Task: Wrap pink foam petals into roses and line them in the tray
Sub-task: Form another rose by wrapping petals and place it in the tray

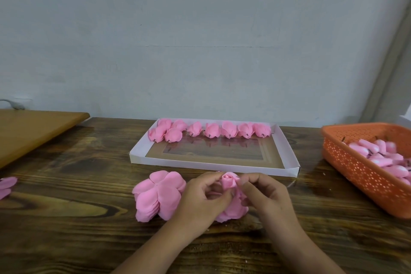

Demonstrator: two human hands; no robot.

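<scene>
Pink foam fills both hands at the near centre of the wooden table (pixel 66 218). The left hand (pixel 200 198) and the right hand (pixel 264 193) are brought together, fingers curled, around a partly wrapped rose (pixel 229 181). The bud stands upright between the fingertips, and loose petals hang below it down to the table surface. The left thumb and forefinger pinch the base of the bud; the right fingers curl against its right side.

Just left of the left hand lies a stack of flat petals (pixel 158 196), fanned out and resting on the table.

Beyond the hands sits a shallow white cardboard tray (pixel 213 163). A row of finished roses (pixel 211 130) lines its far wall, stems pointing toward the person. At the left end of the row, two further roses sit in front of the others. The near part of the tray floor is bare.

At the right edge stands an orange perforated basket (pixel 355 169) holding pink buds (pixel 378 153) on short dark stems.

At the far left edge, a few more petals (pixel 6 186) lie on the table, partly cut off by the frame. Behind them a lighter wooden board (pixel 33 131) overlaps the table. A grey wall (pixel 200 40) forms the background.
</scene>
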